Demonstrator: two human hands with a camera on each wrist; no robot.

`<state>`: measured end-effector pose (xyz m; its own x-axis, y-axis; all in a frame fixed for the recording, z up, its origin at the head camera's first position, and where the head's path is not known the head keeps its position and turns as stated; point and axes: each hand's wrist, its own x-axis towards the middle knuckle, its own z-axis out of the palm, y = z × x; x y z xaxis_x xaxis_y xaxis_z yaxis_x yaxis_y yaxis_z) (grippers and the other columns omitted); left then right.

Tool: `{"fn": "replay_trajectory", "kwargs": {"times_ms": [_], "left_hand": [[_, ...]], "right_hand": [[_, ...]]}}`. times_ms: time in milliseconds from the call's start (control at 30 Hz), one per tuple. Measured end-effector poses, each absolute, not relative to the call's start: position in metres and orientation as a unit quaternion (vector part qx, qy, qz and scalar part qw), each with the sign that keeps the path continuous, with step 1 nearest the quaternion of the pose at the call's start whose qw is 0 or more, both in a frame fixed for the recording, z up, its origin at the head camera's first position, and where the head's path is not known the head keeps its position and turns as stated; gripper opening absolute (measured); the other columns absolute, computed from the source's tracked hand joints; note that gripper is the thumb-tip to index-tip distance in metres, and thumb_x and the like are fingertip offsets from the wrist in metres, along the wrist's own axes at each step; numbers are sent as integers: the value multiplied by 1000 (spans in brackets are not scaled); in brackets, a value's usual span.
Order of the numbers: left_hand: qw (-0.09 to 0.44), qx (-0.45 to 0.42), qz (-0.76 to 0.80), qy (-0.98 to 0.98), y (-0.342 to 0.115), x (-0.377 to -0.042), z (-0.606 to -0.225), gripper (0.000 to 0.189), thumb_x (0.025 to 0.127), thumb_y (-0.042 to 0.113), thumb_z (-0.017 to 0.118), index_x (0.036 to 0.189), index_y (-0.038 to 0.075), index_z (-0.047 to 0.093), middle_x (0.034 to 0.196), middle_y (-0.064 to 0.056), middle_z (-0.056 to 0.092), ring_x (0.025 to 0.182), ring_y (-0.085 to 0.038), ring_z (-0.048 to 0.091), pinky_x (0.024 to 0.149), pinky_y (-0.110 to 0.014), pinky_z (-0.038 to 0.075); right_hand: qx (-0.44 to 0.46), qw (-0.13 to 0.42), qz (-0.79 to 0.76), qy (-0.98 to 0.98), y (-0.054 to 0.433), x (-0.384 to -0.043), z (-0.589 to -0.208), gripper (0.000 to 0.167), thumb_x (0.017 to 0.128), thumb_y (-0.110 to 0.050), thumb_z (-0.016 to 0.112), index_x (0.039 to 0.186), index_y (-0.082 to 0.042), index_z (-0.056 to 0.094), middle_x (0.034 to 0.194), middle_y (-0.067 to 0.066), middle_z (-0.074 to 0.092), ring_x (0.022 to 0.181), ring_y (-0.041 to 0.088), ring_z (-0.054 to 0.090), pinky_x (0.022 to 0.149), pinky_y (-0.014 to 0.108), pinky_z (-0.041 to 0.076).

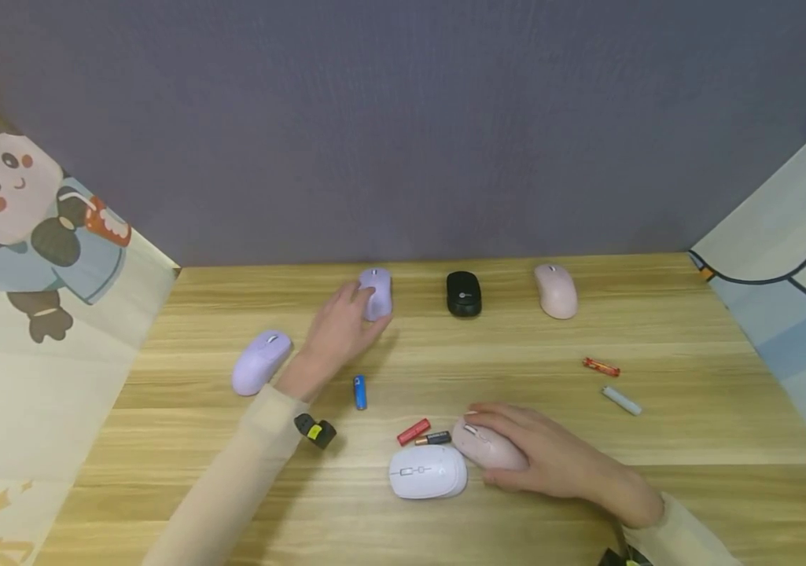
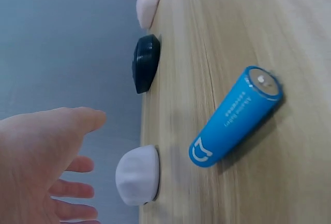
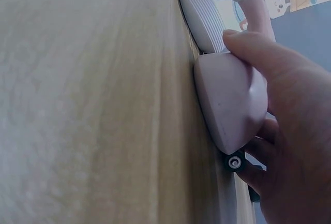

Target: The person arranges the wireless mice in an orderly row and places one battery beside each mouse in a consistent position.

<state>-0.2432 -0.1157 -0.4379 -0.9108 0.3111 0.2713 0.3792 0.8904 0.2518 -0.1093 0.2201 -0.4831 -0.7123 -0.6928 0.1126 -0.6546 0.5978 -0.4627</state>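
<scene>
My left hand reaches over the light purple mouse at the back, fingers loosely spread. In the left wrist view that mouse sits just beyond the fingers, and a blue battery lies near the wrist. My right hand holds a pink mouse on the table, its thumb along one side and fingers along the other. Right beside it are a white mouse, a black and copper battery and a red battery. The right wrist view shows the thumb on the pink mouse.
A second purple mouse lies left of the left forearm. Along the back stand a black mouse and another pink mouse, before a grey panel. On the right lie a red-orange battery and a white battery.
</scene>
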Motion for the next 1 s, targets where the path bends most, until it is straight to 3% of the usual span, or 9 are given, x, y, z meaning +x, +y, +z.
{"fn": "replay_trajectory", "kwargs": {"times_ms": [233, 500, 1000], "left_hand": [[116, -181, -171, -962, -130, -227, -433, 55, 97, 36, 71, 134, -5, 62, 137, -26, 61, 125, -41, 60, 106, -55, 52], [86, -160, -161, -970, -147, -215, -435, 60, 99, 41, 67, 141, -1, 58, 147, -29, 53, 136, -44, 51, 113, -61, 44], [116, -144, -138, -973, -172, -189, -442, 58, 96, 37, 71, 136, -4, 61, 141, -32, 56, 125, -49, 58, 104, -64, 50]], "right_hand": [[-381, 40, -243, 891, 220, -109, -484, 66, 91, -52, 75, 149, -29, 52, 151, -2, 55, 136, 23, 55, 107, 54, 50], [-378, 42, -244, 892, 221, -110, -484, 66, 91, -52, 75, 149, -30, 52, 152, -3, 55, 137, 23, 54, 108, 54, 50], [-380, 45, -252, 889, 222, -110, -486, 67, 92, -54, 74, 150, -29, 52, 153, -2, 53, 138, 24, 53, 108, 54, 50]]}}
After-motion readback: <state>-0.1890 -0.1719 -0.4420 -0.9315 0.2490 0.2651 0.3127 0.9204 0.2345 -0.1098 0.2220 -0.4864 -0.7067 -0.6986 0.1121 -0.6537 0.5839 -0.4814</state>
